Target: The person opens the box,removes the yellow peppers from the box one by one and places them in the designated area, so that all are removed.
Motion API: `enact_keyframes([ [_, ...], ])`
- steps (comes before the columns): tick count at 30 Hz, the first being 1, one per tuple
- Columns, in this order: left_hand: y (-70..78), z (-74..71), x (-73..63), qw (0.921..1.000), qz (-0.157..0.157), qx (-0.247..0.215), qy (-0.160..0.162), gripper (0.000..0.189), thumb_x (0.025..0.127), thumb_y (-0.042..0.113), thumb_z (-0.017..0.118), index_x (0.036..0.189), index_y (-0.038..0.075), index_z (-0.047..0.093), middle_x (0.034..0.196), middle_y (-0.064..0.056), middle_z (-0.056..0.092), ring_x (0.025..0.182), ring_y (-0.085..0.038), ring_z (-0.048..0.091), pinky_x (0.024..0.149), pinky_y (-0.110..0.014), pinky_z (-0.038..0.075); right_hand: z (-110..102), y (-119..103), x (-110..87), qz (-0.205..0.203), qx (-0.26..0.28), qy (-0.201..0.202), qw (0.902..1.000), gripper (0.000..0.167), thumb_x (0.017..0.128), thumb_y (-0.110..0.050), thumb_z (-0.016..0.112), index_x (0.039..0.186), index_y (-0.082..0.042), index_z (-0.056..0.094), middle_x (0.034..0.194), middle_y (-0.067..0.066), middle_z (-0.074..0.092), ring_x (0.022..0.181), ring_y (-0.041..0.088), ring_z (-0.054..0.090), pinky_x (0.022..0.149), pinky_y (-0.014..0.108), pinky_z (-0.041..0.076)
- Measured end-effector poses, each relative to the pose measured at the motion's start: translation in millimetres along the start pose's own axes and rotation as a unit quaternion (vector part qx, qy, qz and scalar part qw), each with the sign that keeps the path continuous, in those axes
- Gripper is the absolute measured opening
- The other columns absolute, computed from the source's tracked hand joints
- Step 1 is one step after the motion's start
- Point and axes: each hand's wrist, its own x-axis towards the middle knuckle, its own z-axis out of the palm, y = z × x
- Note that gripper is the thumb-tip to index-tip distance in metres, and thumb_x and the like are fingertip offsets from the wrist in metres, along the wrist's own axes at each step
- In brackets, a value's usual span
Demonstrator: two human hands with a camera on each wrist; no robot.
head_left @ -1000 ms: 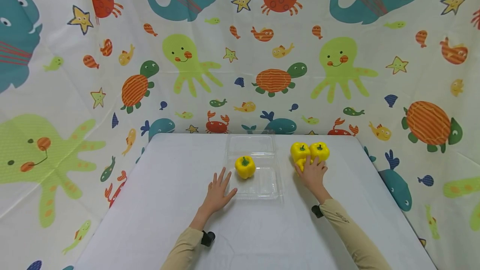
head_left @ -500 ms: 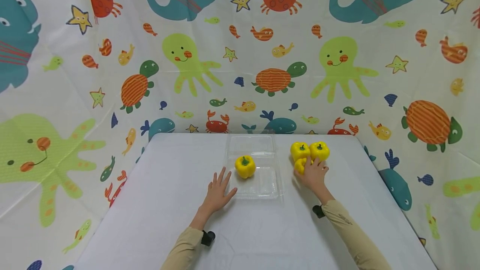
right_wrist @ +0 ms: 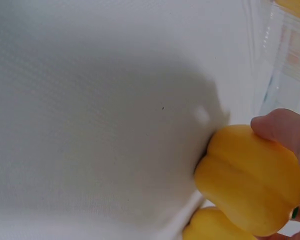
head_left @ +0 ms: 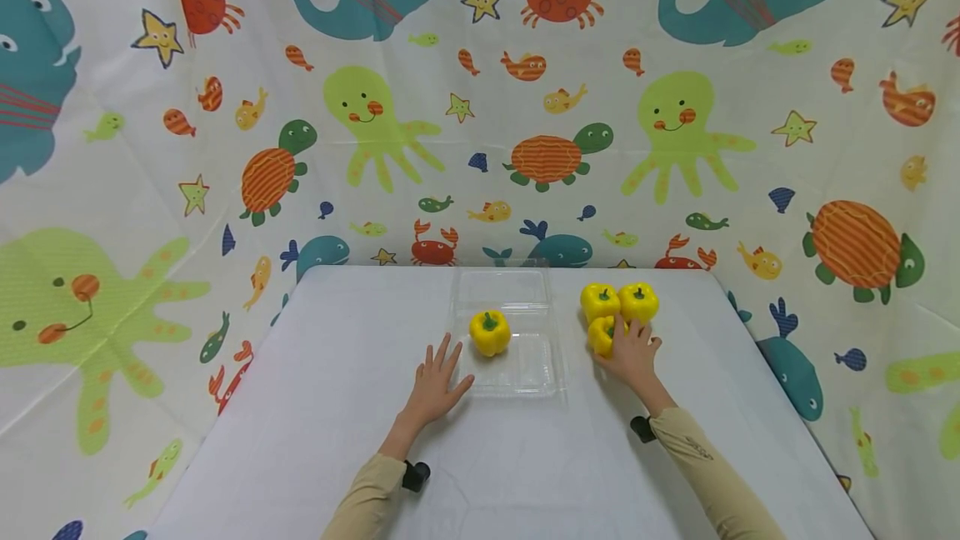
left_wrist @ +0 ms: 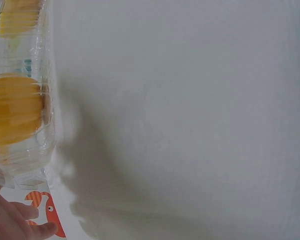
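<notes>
My right hand [head_left: 633, 357] grips the nearest of three yellow bell peppers at the right of the table. In the right wrist view the thumb presses one side of that bell pepper [right_wrist: 250, 175], with fingers partly showing round the other side. Two more peppers, a left one [head_left: 600, 302] and a right one [head_left: 639, 301], sit just behind it. My left hand [head_left: 437, 386] is spread with nothing in it, beside the left edge of a clear plastic clamshell box [head_left: 558, 382]. One yellow bell pepper [head_left: 490, 333] stands upright inside the box, stem up.
The box's lid [head_left: 502, 286] lies folded back toward the far table edge. A white cloth covers the table [head_left: 360, 323]. Behind and at both sides hangs a curtain [head_left: 480, 48] printed with sea animals. Both wrists carry small black cameras.
The right hand has shifted slightly right and nearer on the front pepper, leaving more of that pepper in sight. Left hand and box stay in place.
</notes>
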Motion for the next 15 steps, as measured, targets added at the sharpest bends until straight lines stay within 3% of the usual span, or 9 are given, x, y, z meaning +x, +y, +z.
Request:
enact_keyframes([
  [15, 0.4, -0.3, -0.7, 1.0000, 0.000, 0.000, -0.001, 0.064, 0.088, 0.047, 0.045, 0.140, 0.013, 0.028, 0.150, -0.012, 0.013, 0.130, -0.052, 0.014, 0.094, -0.067, 0.024, 3.2, 1.6, -0.8, -0.004, -0.004, 0.019, 0.9998, 0.087, 0.071, -0.042, 0.069, 0.132, 0.005, 0.028, 0.112, 0.031, 0.036, 0.104, 0.050, 0.031, 0.081, 0.065, 0.027],
])
